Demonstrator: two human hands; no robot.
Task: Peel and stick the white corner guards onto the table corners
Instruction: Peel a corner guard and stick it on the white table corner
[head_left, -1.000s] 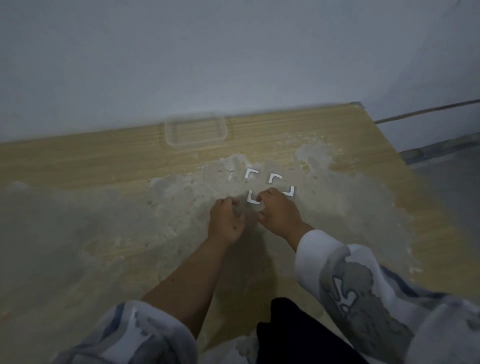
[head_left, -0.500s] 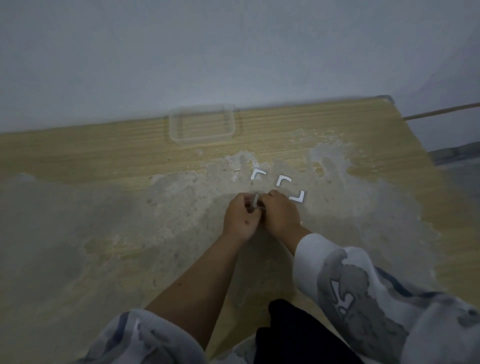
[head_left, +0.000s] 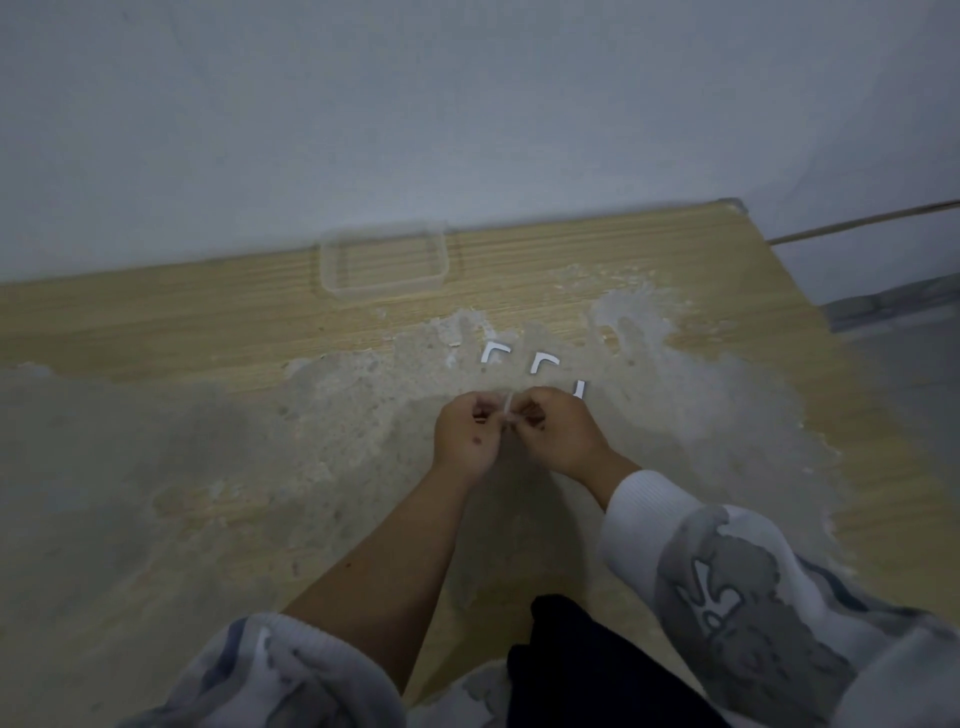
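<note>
My left hand and my right hand meet over the middle of the worn wooden table, both pinching one white corner guard held upright between the fingertips. Just beyond the hands lie three more white L-shaped corner guards on the tabletop: one, a second and a third partly hidden behind my right hand. The table's far right corner is in view against the wall.
A clear plastic container stands at the table's back edge by the wall. A small white scrap lies left of the guards. Much of the tabletop is covered by grey, rough worn patches. The table's right edge drops to the floor.
My right hand picked one corner guard off the table and both hands came together on it. Three guards are left lying where several lay before.
</note>
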